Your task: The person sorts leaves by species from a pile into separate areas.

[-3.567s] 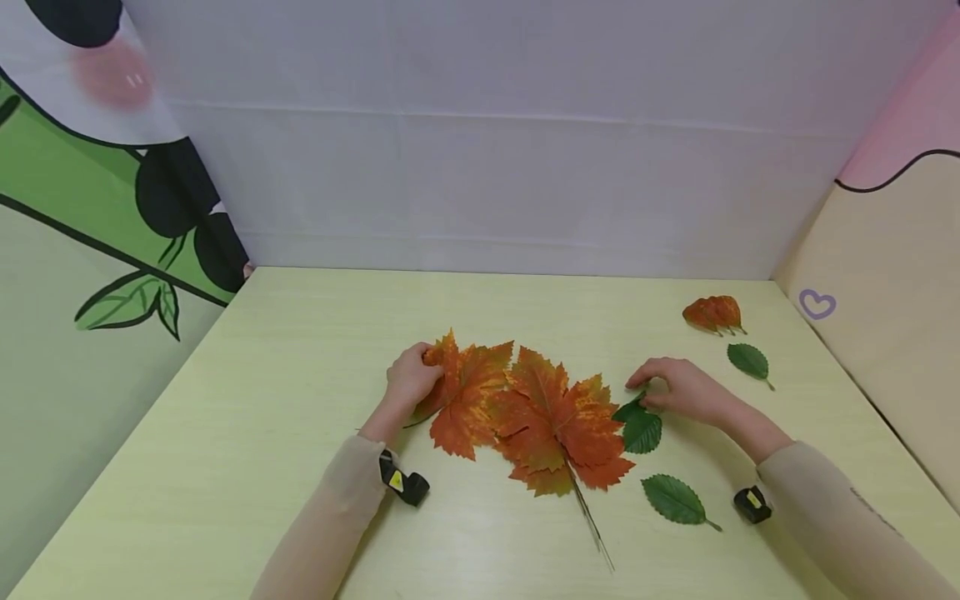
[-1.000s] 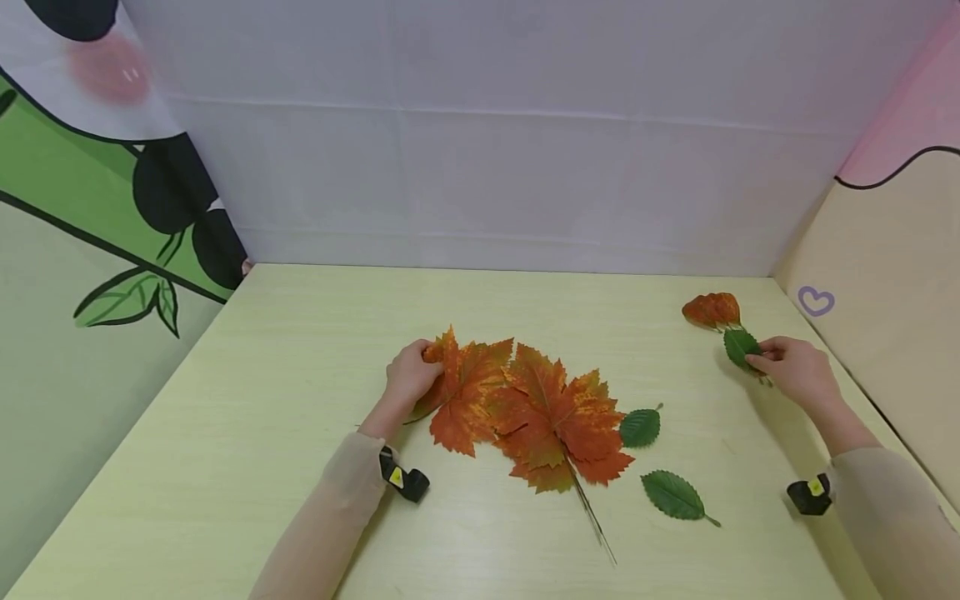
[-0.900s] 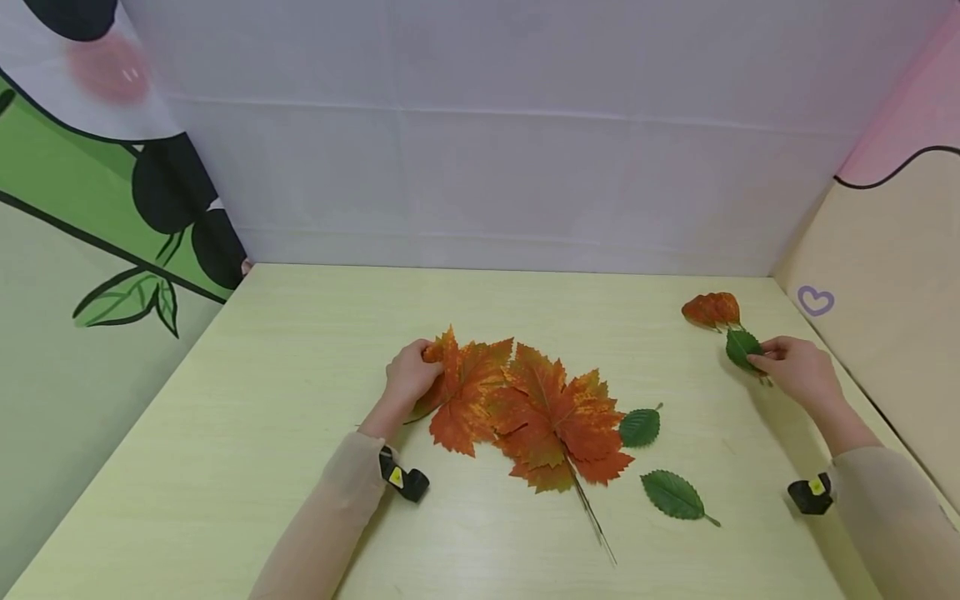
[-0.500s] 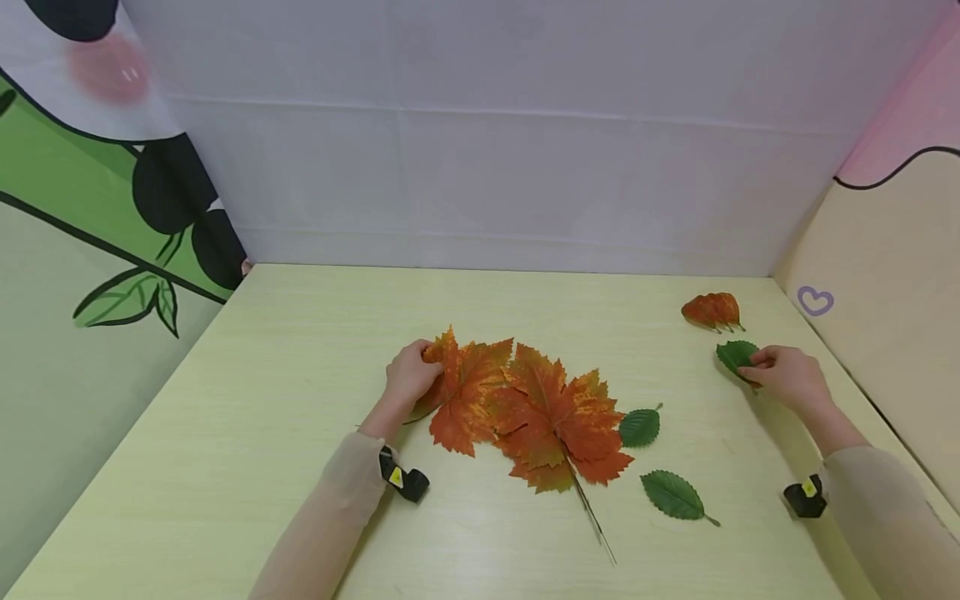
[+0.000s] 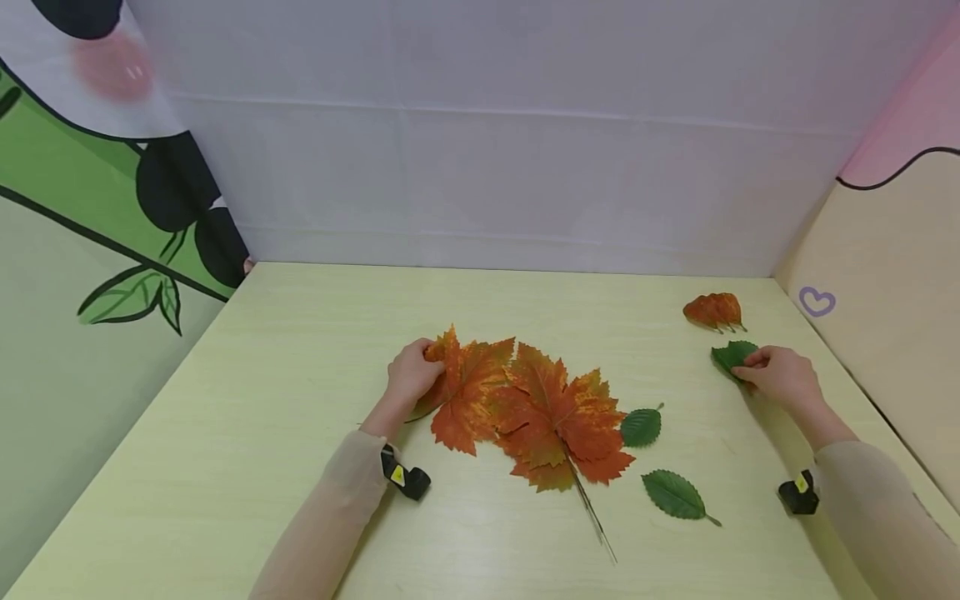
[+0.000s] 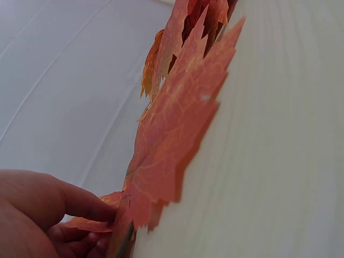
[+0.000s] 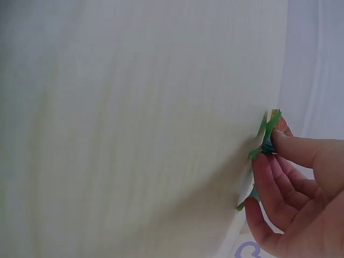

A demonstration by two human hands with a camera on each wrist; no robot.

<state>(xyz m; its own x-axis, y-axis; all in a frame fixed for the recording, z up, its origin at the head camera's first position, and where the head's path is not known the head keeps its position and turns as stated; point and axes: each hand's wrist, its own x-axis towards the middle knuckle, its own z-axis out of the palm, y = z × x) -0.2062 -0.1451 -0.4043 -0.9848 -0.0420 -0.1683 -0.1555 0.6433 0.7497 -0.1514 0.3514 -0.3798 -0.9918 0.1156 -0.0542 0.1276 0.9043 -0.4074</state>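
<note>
My left hand [image 5: 412, 372] pinches the edge of an orange maple leaf [image 5: 471, 392] at the left end of a spread of maple leaves; the left wrist view shows the thumb [image 6: 88, 204] pressed on it. Overlapping it on the right are more orange maple leaves [image 5: 558, 417] with thin stems pointing toward me. At the right of the table, my right hand [image 5: 783, 377] pinches a green leaf [image 5: 731, 356] just above the surface. In the right wrist view more green bits [image 7: 250, 199] show by the fingers; how many leaves are there I cannot tell.
Small orange-brown leaves [image 5: 712, 312] lie in a row behind my right hand. One green leaf [image 5: 641, 427] touches the maple leaves' right side, and another green leaf [image 5: 675, 495] lies nearer me. A pale wall [image 5: 510, 192] closes the table's back edge.
My right hand has gone from beside the maple leaves to the far right, where it holds a green leaf. Lately it has slid slightly left with it. The left hand has stayed put.
</note>
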